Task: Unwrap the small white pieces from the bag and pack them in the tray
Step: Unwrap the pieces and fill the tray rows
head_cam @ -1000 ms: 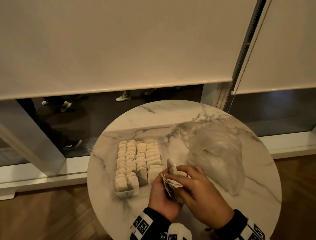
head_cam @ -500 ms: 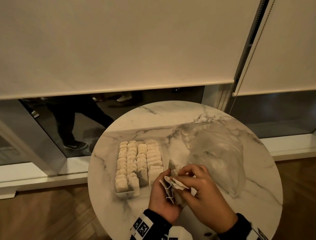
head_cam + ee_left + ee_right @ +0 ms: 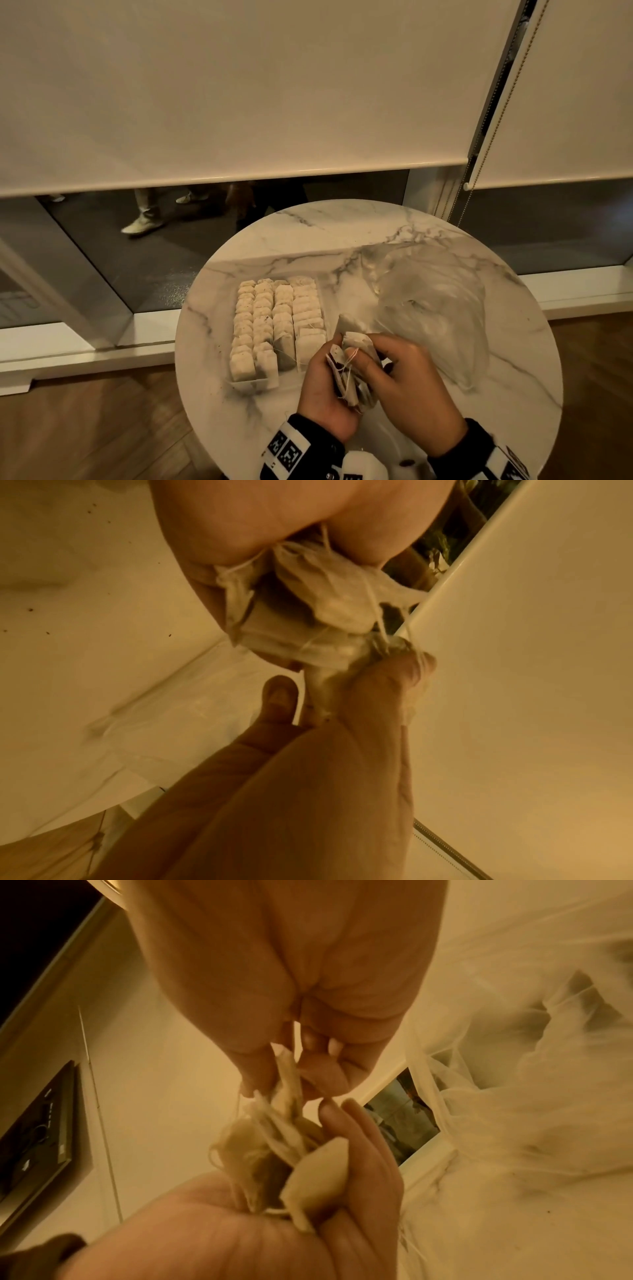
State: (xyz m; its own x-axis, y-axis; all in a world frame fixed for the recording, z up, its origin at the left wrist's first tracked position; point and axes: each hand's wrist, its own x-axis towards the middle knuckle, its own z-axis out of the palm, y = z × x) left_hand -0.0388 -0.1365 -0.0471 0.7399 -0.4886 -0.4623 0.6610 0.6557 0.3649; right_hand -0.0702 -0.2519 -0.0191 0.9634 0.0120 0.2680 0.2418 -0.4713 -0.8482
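At lower centre, the left hand [image 3: 325, 390] cups a bundle of small white stringed paper sachets [image 3: 352, 373], upright; the right hand [image 3: 407, 383] pinches its top.

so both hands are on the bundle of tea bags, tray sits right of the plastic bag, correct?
Not quite. Both hands do hold the bundle, but the tray sits left of the plastic bag, as the head view shows.

Two hands [image 3: 373, 380]; one tray [image 3: 248, 383], four rows of white pieces [image 3: 274, 318]; one bag [image 3: 435, 308]; one table [image 3: 342, 233].
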